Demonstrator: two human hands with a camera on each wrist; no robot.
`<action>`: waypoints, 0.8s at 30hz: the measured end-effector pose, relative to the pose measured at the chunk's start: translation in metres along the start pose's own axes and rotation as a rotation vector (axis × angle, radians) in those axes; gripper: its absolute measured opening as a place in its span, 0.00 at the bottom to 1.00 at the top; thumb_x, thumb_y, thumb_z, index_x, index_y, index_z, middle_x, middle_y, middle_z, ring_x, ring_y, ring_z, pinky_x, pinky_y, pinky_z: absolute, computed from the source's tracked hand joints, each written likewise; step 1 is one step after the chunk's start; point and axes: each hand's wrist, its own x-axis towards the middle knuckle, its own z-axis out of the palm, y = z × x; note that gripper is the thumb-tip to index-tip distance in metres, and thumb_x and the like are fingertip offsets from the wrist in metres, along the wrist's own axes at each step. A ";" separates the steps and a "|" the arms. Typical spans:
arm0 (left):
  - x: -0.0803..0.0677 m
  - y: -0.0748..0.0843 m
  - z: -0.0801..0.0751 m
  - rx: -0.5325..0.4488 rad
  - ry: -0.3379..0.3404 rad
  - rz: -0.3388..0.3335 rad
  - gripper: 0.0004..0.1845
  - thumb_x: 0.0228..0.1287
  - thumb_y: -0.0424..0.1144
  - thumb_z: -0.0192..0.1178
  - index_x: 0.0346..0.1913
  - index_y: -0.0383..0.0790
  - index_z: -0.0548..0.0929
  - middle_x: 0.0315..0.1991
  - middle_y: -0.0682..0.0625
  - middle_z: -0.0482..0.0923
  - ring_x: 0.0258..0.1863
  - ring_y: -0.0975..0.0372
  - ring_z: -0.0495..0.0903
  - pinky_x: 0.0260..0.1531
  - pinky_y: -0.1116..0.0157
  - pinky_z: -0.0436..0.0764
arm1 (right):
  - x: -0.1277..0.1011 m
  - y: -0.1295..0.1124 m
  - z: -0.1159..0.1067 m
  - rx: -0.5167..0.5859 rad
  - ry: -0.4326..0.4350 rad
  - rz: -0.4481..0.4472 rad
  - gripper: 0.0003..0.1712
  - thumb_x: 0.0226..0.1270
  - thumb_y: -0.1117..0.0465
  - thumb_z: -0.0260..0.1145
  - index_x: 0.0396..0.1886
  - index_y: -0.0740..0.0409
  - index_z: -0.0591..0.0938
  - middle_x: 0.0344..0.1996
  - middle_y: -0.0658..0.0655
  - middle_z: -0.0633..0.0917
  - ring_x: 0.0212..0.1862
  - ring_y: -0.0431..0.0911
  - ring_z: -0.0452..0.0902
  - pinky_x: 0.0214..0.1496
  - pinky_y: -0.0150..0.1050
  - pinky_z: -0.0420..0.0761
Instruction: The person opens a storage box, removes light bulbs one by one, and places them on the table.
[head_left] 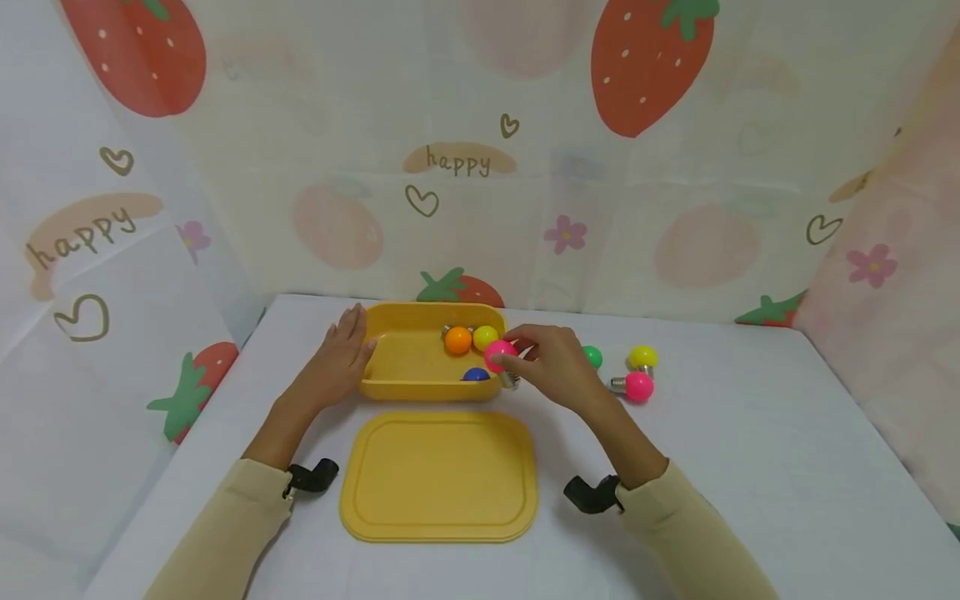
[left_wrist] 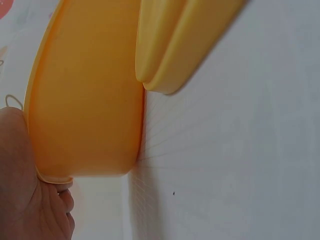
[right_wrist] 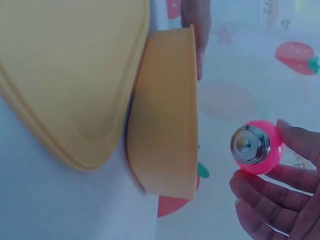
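Fingers of my right hand (head_left: 553, 364) pinch pink bulb (head_left: 499, 356) over yellow box (head_left: 408, 363) rim; left hand (head_left: 341, 354) rests flat, fingers straight, against box's left wall.

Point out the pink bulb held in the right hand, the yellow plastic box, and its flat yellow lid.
pink bulb (right_wrist: 265, 150), right wrist view, on its pink globe.
yellow plastic box (head_left: 397, 354), head view, on its bare floor.
flat yellow lid (head_left: 438, 475), head view, on its centre.

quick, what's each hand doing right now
Left hand: open, resting against the left end of the yellow box.
Right hand: holding a pink bulb in its fingertips, over the box's right edge.
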 end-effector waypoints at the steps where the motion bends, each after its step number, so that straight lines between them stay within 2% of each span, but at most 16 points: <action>1: 0.000 0.000 0.000 0.000 0.000 0.000 0.36 0.85 0.46 0.34 0.77 0.21 0.38 0.80 0.30 0.33 0.80 0.39 0.35 0.75 0.41 0.38 | -0.001 0.002 -0.001 -0.002 0.004 0.006 0.23 0.65 0.48 0.75 0.54 0.57 0.87 0.38 0.51 0.87 0.39 0.46 0.82 0.35 0.35 0.84; 9: 0.000 0.001 -0.001 0.004 -0.002 -0.004 0.36 0.85 0.46 0.33 0.77 0.20 0.39 0.80 0.29 0.34 0.80 0.39 0.35 0.75 0.40 0.39 | -0.012 0.016 -0.012 -0.006 0.040 0.032 0.23 0.64 0.49 0.75 0.53 0.57 0.87 0.38 0.52 0.88 0.36 0.47 0.83 0.32 0.36 0.84; 17: 0.000 0.002 -0.001 0.000 -0.001 -0.008 0.36 0.85 0.46 0.34 0.77 0.21 0.38 0.80 0.30 0.34 0.80 0.40 0.34 0.76 0.41 0.39 | -0.020 0.031 -0.023 -0.031 0.097 0.041 0.23 0.65 0.52 0.75 0.53 0.60 0.86 0.39 0.55 0.89 0.36 0.48 0.85 0.35 0.39 0.85; 24: 0.000 0.001 0.000 -0.004 0.002 -0.013 0.36 0.85 0.46 0.34 0.78 0.21 0.38 0.80 0.30 0.34 0.80 0.40 0.34 0.76 0.42 0.38 | -0.026 0.048 -0.026 -0.029 0.131 0.059 0.22 0.64 0.52 0.76 0.51 0.61 0.87 0.36 0.56 0.90 0.36 0.47 0.86 0.34 0.38 0.84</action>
